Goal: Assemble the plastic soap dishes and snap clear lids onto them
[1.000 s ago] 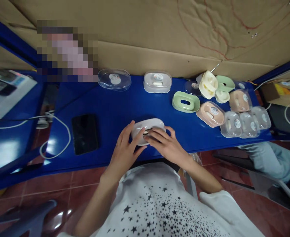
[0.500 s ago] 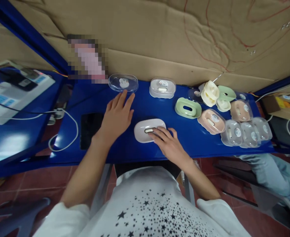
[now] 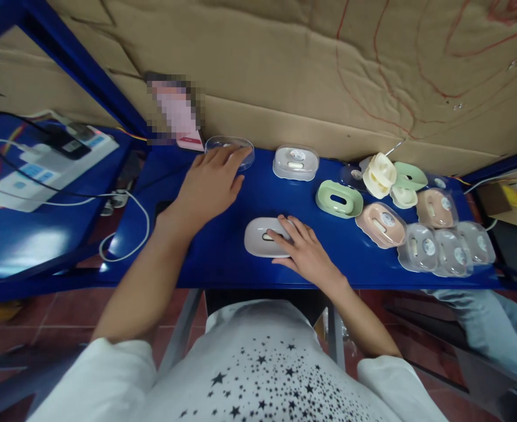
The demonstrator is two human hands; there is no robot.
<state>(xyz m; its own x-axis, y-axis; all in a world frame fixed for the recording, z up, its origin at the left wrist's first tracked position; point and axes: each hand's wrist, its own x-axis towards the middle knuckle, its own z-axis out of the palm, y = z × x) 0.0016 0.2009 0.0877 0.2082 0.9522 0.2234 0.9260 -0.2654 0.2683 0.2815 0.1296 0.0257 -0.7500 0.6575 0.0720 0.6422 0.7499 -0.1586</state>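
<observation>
A white oval soap dish (image 3: 254, 237) with a central slot lies on the blue table in front of me. My right hand (image 3: 305, 249) grips its right end, the thumb at the near edge and the fingers across the top. One fingertip touches the small white piece (image 3: 267, 237) in the slot. Farther back on the left, my left hand (image 3: 212, 181) reaches over a clear oval lid (image 3: 245, 157), fingers stretched out and thumb apart. The hand covers part of the lid, and I cannot tell how firmly it touches.
A lidded white dish (image 3: 296, 164) stands at the back. To the right are a green dish (image 3: 338, 199), a lidded peach dish (image 3: 379, 225), stacked cream parts (image 3: 379, 173) and several clear-lidded dishes (image 3: 419, 249). Power strips (image 3: 50, 173) and cables lie left. Cardboard (image 3: 276, 70) walls the back.
My left hand has moved away from me, over the clear lid. My right hand has shifted from the slot to hold the dish's right end. The view has tilted slightly.
</observation>
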